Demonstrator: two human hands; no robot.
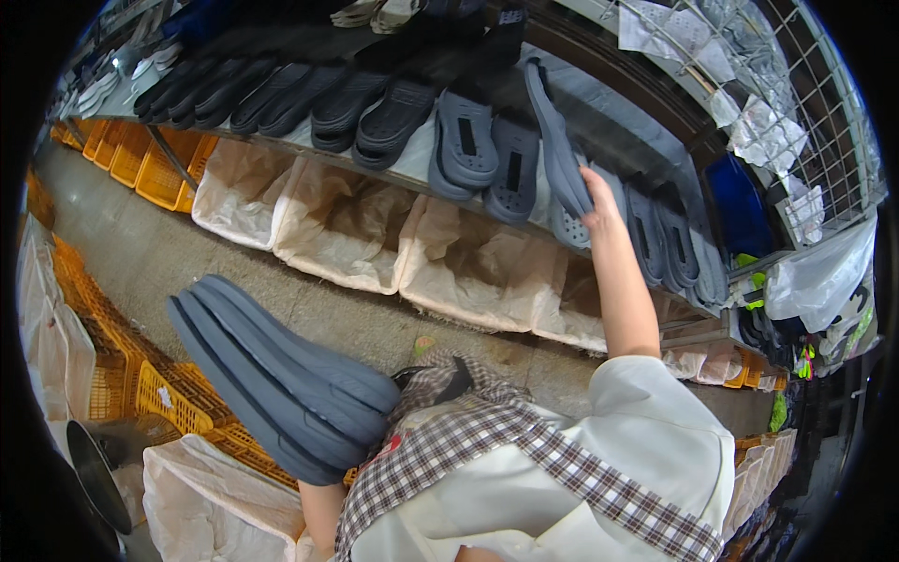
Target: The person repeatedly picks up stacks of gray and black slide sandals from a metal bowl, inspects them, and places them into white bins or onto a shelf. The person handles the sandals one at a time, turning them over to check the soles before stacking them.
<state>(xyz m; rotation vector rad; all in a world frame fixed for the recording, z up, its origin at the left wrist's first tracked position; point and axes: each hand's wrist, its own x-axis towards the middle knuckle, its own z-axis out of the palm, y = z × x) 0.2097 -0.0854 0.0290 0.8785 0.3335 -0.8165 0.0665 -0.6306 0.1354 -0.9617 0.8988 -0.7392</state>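
Gripping curved grey shoe (556,136), right hand (600,194); left hand, behind layered shoes (281,370), grip unclear.

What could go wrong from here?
1. The stack of grey soles at the left arm lies aslant, with the left hand hidden; one might slide out.
2. The right hand holds a single sole near its lower end, so it could tip or slip.
3. Neighbouring soles sit at the shelf edge; a bump might drop one into the lined bins below.
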